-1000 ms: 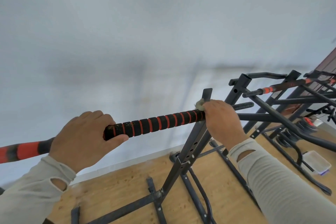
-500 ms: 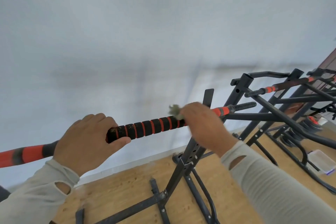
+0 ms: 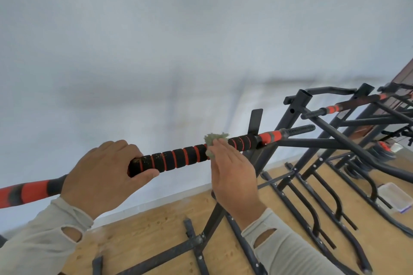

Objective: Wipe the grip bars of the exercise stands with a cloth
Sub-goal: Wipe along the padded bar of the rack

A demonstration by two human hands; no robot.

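Note:
A black foam grip bar with red rings [image 3: 178,159] runs from lower left to upper right and rests in the cradle of a black stand [image 3: 254,140]. My left hand [image 3: 100,176] is wrapped around the bar at its left part. My right hand [image 3: 232,176] presses a small grey-green cloth [image 3: 214,139] against the bar near the middle, fingers fairly straight, the cloth poking out above them. Right of the cloth the bar shows a red section and a threaded black end [image 3: 299,129].
More black exercise stands [image 3: 348,131] with a second red-and-black bar [image 3: 357,101] stand at the right. Their feet and struts [image 3: 312,207] spread over the wooden floor. A white plastic box [image 3: 395,198] lies at the far right. A pale wall fills the background.
My right hand has slid the cloth leftward along the bar, from near the stand's cradle to the middle of the foam grip. My left hand has kept its hold.

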